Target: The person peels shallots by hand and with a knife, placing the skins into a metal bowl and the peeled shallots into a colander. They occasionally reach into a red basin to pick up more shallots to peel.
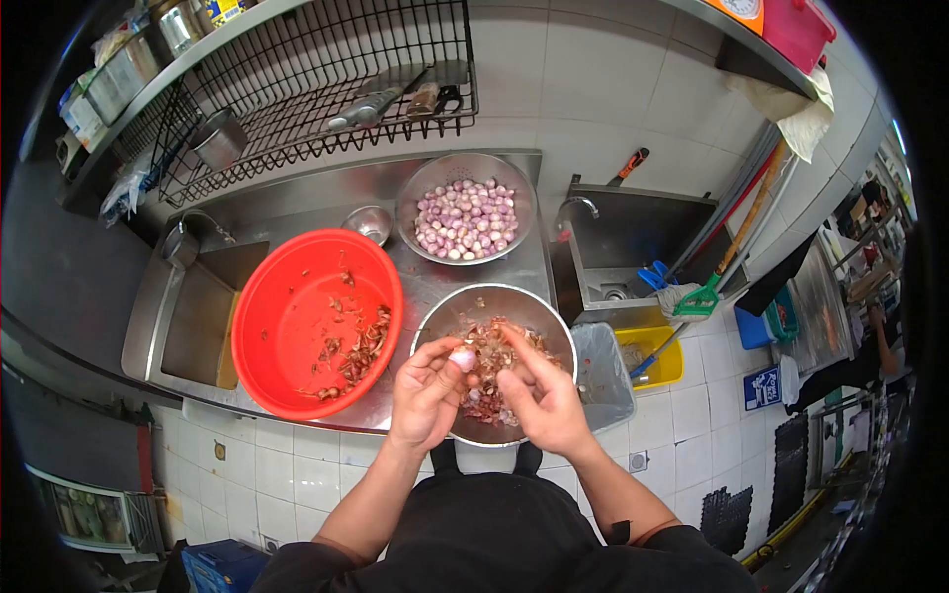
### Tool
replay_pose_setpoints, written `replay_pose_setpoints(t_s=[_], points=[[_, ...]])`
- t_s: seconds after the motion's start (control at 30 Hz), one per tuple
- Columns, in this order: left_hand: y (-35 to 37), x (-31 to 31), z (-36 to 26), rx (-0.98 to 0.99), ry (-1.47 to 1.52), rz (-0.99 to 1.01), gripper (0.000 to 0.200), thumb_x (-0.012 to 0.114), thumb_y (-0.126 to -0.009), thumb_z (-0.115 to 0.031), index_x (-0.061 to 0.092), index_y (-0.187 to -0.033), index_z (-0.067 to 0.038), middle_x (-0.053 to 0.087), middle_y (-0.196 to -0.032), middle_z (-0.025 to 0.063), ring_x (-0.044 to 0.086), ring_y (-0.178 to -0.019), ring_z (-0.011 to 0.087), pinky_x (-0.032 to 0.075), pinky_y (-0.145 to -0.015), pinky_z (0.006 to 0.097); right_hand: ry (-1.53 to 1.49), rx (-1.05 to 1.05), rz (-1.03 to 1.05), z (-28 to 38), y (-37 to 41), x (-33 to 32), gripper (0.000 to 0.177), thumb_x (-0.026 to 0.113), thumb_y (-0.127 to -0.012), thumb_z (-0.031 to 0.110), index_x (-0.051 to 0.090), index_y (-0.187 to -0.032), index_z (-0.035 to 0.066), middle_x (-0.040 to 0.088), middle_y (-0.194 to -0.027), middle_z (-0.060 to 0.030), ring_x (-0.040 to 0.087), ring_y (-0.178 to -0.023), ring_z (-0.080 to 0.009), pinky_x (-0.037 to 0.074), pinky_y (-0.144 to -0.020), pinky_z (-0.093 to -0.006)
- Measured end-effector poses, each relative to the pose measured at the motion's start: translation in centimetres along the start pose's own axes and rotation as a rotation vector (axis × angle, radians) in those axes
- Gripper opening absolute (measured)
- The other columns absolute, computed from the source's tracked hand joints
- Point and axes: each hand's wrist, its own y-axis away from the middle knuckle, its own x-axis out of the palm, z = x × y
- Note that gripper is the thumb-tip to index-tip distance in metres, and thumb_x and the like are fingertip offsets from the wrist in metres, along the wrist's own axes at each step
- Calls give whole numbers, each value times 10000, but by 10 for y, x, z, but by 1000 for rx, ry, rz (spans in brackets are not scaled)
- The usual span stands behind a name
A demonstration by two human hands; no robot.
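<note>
Between the thumb and fingers of my left hand (427,393) is a peeled shallot (463,359), pale with a pink tint. My right hand (547,403) is just to the right, its thumb and index finger apart with nothing visible between them. Both hands are over a steel bowl (565,346) that holds papery shallot skins (487,403). Behind it, a steel colander (407,190) contains many peeled shallots (465,219). On the left, a large red basin (287,296) has unpeeled shallots (364,354) scattered along its right side.
A small metal bowl (369,224) stands between basin and colander on the steel counter. Sinks lie at left (198,316) and right (605,287). A grey bin with a plastic liner (603,371) is beside the skins bowl. Overhead hangs a wire rack (287,109). At far right, another person (878,346) is partly visible.
</note>
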Motion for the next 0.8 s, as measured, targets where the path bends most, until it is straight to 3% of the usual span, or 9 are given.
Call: replay_pose_setpoints(t_s=[0.1, 0.2, 0.3, 0.53, 0.63, 0.73, 0.8], points=[[2, 4, 3, 49, -74, -25, 263, 639, -925, 11, 576, -1179, -16, 670, -1080, 101, 664, -986, 173, 550, -859, 304, 208, -83, 93, 1, 5, 5, 491, 591, -967, 91, 454, -1423, -28, 699, -1126, -163, 646, -1033, -150, 489, -911, -279], [3, 7, 5, 47, -87, -50, 239, 656, -910, 21, 576, -1133, -17, 671, -1074, 94, 667, -978, 169, 546, -859, 297, 326, -441, 51, -1, 0, 14, 441, 613, -936, 59, 532, -1361, -27, 667, -1217, -198, 650, -1131, -236, 486, -964, -329], [2, 10, 7, 139, -115, -40, 242, 658, -908, 22, 579, -1134, -17, 673, -1077, 99, 671, -971, 171, 550, -856, 295, 341, -491, 21, -5, -3, 14, 371, 620, -928, 48, 598, -1288, -38, 669, -1204, -213, 653, -1124, -241, 484, -964, -320], [0, 6, -1, 24, -5, 25, 222, 637, -930, -3, 593, -1147, -17, 675, -1086, 122, 673, -977, 196, 564, -864, 311, 170, -290, -56, -8, -7, 7, 313, 593, -970, 83, 622, -1254, -45, 687, -1187, -170, 642, -1103, -190, 470, -973, -298], [-1, 7, -5, -14, 33, 42, 280, 622, -950, -53, 579, -1223, -10, 675, -1094, 126, 669, -991, 215, 558, -872, 319, 192, -186, -61, -2, -6, 2, 340, 590, -973, 95, 599, -1284, -45, 677, -1205, -177, 629, -1127, -191, 468, -977, -300], [0, 9, -9, -33, -35, 29, 317, 620, -944, -24, 569, -1255, 8, 674, -1124, 123, 667, -1012, 212, 563, -873, 317, 177, -252, -4, -9, -6, 0, 386, 603, -964, 101, 567, -1321, -41, 658, -1241, -185, 611, -1159, -192, 461, -988, -304], [2, 10, -7, 87, -224, 0, 315, 628, -916, 49, 590, -1228, 22, 667, -1114, 130, 664, -1016, 203, 569, -871, 318, 174, -191, 59, 1, 0, -1, 401, 610, -958, 102, 560, -1330, -38, 649, -1256, -185, 603, -1174, -190, 458, -995, -308]])
